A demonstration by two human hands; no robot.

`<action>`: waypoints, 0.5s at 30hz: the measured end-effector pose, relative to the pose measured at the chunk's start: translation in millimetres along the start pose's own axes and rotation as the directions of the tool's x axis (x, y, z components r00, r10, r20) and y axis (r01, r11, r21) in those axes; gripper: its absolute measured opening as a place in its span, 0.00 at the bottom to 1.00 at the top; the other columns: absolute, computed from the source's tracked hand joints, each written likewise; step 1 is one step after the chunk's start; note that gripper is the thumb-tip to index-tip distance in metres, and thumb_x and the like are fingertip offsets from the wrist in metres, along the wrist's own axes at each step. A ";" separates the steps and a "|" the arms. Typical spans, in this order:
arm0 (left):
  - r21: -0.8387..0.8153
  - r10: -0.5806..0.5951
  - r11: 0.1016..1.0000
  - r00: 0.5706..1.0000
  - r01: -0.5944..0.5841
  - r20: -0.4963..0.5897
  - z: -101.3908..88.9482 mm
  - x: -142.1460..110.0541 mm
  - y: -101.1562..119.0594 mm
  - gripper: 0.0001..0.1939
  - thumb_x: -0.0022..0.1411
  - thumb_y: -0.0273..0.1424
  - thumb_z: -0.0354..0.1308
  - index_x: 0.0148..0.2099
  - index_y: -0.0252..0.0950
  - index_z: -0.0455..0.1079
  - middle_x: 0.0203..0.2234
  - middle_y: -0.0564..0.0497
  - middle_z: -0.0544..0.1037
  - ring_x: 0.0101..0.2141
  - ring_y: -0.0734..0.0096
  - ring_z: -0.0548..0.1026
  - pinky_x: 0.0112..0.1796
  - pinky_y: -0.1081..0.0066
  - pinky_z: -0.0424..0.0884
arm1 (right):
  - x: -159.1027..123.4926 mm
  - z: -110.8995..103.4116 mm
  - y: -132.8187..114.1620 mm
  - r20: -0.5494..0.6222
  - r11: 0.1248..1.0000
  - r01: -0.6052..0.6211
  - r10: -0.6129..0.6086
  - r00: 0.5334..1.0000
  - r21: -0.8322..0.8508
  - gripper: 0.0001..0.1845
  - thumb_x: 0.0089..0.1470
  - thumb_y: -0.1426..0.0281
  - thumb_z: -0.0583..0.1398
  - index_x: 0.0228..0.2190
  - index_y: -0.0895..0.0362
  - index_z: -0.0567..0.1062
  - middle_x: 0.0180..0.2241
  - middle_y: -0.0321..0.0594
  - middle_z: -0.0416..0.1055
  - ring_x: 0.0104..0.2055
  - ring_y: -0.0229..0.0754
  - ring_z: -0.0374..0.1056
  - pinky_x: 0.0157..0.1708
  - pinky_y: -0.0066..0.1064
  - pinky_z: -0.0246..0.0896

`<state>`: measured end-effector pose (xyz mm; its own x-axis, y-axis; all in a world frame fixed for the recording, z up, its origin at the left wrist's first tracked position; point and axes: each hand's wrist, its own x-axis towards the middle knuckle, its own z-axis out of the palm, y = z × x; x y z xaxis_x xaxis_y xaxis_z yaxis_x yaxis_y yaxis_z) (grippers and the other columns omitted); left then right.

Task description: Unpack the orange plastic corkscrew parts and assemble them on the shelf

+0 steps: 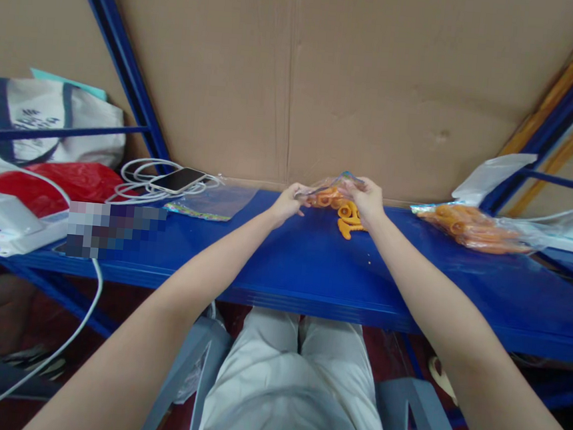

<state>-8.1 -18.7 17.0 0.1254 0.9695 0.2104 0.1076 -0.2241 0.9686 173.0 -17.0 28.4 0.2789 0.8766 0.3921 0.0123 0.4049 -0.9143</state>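
My left hand and my right hand both pinch a small clear plastic bag holding orange pieces, just above the blue shelf. The left hand grips the bag's left edge, the right hand its right edge near the top. Several loose orange curved pieces lie on the shelf right under my right hand. Both hands' fingers are closed on the bag.
A larger clear bag of orange pieces lies at the right. A flat empty bag, a phone on coiled white cable, a white charger block, a red bag and a tote bag sit at the left. Cardboard backs the shelf.
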 end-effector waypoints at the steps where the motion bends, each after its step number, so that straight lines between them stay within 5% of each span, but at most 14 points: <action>1: 0.050 -0.008 0.999 1.000 0.007 0.015 -0.7 0.9 -1.9 0.10 0.66 0.22 0.57 0.48 0.39 0.70 0.43 0.49 0.82 0.26 0.81 0.77 0.24 0.84 0.67 | 0.2 -0.9 -1.1 0.019 1.000 -0.030 0.030 0.999 -0.007 0.06 0.55 0.77 0.62 0.31 0.56 0.70 0.34 0.36 0.77 0.38 0.37 0.77 0.44 0.34 0.74; 6: 0.255 -0.173 0.957 0.979 0.141 0.108 -10.5 12.0 4.9 0.15 0.68 0.34 0.58 0.55 0.37 0.72 0.37 0.43 0.83 0.18 0.74 0.76 0.23 0.77 0.69 | 6.2 -6.3 -18.5 0.049 0.947 -0.309 0.314 0.948 -0.093 0.07 0.56 0.81 0.59 0.33 0.56 0.71 0.31 0.37 0.76 0.30 0.39 0.76 0.39 0.39 0.75; 9: 0.235 -0.191 0.959 0.975 0.160 0.115 -10.0 22.8 18.7 0.15 0.68 0.35 0.58 0.53 0.33 0.74 0.28 0.43 0.82 0.19 0.71 0.76 0.24 0.75 0.70 | 16.1 -2.9 -31.6 0.004 0.908 -0.399 0.402 0.915 -0.125 0.06 0.57 0.78 0.59 0.36 0.56 0.71 0.31 0.38 0.77 0.29 0.40 0.76 0.34 0.37 0.75; 12: 0.062 -0.032 0.997 0.997 0.037 -0.073 2.6 32.0 32.3 0.13 0.72 0.29 0.51 0.54 0.32 0.71 0.28 0.48 0.81 0.17 0.78 0.73 0.23 0.81 0.67 | 30.6 7.9 -38.3 -0.116 0.967 -0.240 0.230 0.966 -0.083 0.07 0.59 0.76 0.58 0.39 0.56 0.72 0.34 0.38 0.76 0.32 0.37 0.76 0.30 0.29 0.72; 15: 0.064 -0.042 0.997 0.987 0.052 -0.153 15.6 35.8 42.8 0.12 0.72 0.26 0.49 0.52 0.31 0.70 0.26 0.49 0.80 0.18 0.76 0.74 0.23 0.80 0.67 | 45.2 18.1 -38.8 -0.170 0.993 -0.027 0.007 0.985 -0.116 0.05 0.59 0.75 0.57 0.37 0.57 0.72 0.37 0.37 0.75 0.36 0.35 0.76 0.29 0.23 0.69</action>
<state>16.4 4.9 63.9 -0.0314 0.9817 0.1878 0.1770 -0.1795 0.9677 167.7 11.6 83.5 0.4381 0.8227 0.3622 0.1157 0.3480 -0.9303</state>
